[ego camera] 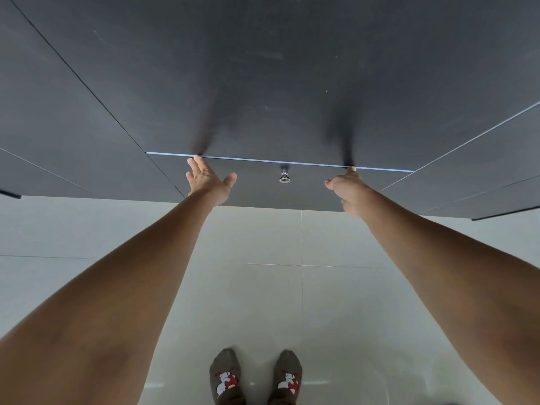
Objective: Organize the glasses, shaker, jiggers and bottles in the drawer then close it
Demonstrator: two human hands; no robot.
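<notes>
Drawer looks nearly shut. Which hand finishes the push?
Either, slightly the left hand: its open palm lies flat on the drawer front beside the knob. The right hand sits curled at the top edge. A thin gap remains.

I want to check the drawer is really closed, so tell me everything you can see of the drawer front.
The drawer front is a flat, matte dark grey panel under the dark countertop, with a thin bright gap along its top edge. A small round metal knob sits at its centre. The left hand and right hand press flat against it, either side of the knob. Its contents are hidden.
</notes>
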